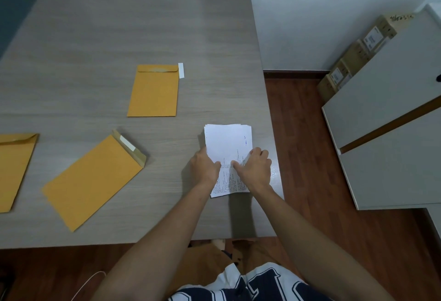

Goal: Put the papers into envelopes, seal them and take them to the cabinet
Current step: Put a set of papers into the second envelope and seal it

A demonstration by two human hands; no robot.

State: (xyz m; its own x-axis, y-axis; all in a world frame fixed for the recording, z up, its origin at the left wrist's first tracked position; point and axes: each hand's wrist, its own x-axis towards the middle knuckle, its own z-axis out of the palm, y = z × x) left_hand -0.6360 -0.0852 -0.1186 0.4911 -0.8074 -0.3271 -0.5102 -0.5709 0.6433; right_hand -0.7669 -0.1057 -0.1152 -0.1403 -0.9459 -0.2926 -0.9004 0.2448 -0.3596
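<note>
Papers (226,143) beside table's (119,26) right edge.

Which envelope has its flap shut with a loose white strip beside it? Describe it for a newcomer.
On the grey wood table, look past the paper stack toward the far middle. The upright envelope there lies square, alone with a white strip at its top right corner.
</note>
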